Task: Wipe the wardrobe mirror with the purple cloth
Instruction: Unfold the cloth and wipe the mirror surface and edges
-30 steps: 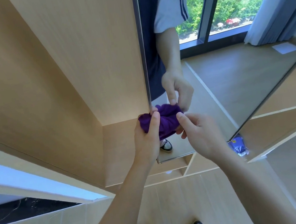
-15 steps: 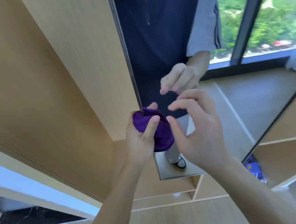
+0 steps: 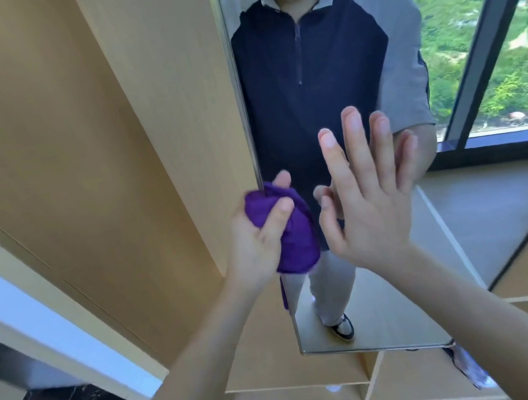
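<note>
Now, step in hand: I judge this as the approach, with the cloth bunched and brought up to the glass but no wiping stroke readable yet.
Cloth: one bunched purple fabric cloth (image 3: 290, 233), held at the left edge of the mirror, low on the glass; whether it already touches the surface I cannot tell.
Mirror: one tall frameless wardrobe mirror (image 3: 368, 314) on the light wooden wardrobe panel (image 3: 73, 125), which runs along its left side. The glass reflects me, a window and greenery.
Left hand: my left hand (image 3: 260, 239) has its fingers (image 3: 275, 218) curled around the cloth, thumb over the top, gripping it in a ball.
Right hand: my right hand (image 3: 364, 205) is spread flat, fingers straight and apart, holding nothing, just right of the cloth and in front of the glass; contact with the glass is unclear.
Next move: I would press the cloth flat onto the glass and sweep right and upward; a ball gives a small contact patch, so opening it out under the palm should help.
Count: two hands, one cloth, one mirror.
Other: one blurred blue-and-white object (image 3: 467, 364) lies on the floor, near right, under the mirror's lower corner.
</note>
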`<state>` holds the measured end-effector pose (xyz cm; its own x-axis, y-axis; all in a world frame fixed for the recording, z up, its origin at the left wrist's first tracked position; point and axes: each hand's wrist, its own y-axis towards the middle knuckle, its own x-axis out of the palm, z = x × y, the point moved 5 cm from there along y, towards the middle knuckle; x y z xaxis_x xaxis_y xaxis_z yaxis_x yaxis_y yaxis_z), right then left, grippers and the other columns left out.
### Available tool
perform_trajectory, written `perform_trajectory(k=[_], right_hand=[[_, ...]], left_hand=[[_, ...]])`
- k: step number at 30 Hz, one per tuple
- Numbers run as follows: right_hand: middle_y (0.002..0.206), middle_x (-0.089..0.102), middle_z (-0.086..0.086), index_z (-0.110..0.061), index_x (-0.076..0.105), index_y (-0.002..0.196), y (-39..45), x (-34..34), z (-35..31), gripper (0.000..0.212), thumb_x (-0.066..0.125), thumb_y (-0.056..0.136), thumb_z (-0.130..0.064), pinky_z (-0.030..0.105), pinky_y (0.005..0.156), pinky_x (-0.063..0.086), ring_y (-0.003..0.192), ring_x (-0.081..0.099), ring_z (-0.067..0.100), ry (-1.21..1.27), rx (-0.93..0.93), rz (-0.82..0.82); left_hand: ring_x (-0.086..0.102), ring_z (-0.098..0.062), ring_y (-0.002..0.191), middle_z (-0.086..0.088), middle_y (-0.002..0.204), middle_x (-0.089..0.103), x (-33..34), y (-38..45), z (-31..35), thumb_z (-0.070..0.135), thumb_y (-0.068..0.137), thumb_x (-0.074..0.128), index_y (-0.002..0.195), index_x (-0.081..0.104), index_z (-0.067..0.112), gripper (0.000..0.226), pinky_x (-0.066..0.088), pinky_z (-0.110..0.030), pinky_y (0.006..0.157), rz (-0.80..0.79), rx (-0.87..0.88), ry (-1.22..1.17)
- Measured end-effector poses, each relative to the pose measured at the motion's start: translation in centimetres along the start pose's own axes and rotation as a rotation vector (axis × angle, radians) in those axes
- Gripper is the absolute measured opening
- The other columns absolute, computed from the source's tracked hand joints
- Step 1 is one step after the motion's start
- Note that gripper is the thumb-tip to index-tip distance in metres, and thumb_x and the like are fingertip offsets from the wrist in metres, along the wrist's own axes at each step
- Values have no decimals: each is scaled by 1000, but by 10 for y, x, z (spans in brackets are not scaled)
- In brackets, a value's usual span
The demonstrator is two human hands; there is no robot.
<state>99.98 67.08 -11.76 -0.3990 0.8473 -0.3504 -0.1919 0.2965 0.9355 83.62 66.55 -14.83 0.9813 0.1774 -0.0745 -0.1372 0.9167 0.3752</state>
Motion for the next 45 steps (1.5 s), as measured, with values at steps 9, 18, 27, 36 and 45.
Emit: perform_trajectory(k=[9,18,27,36,45], right_hand=[[160,37,15,-11,53,146,19,-28,-6,67,57,79,-14,60,119,21,150,29,35,143,52,66],[168,17,12,-11,24,161,99,-33,-7,72,47,94,-25,57,124,-1,156,4,32,-38,-22,82],[170,12,9,-13,18,162,96,-27,-5,71,44,98,-29,57,123,1,157,8,34,-55,-35,77],[162,34,7,-12,46,151,153,-64,-5,66,54,87,-25,50,118,22,149,31,30,60,-3,229],[170,10,10,-11,16,162,219,-69,1,70,38,100,-35,65,122,7,157,4,35,-160,-32,159]], left_hand=[[68,2,114,25,116,73,-2,34,59,25,101,64,113,69,-2,30,50,-11,90,78,122,-62],[63,4,121,29,124,70,1,22,39,37,95,68,119,68,26,27,49,-12,95,-24,39,-146],[73,-2,89,10,98,78,-7,75,156,58,88,70,107,74,21,42,55,-17,81,68,203,-101],[73,0,86,14,97,78,-8,94,181,57,83,75,98,75,17,43,52,-13,73,128,267,-181],[73,-5,105,11,112,79,-8,88,163,46,79,70,110,76,19,42,54,-14,79,49,228,-198]])
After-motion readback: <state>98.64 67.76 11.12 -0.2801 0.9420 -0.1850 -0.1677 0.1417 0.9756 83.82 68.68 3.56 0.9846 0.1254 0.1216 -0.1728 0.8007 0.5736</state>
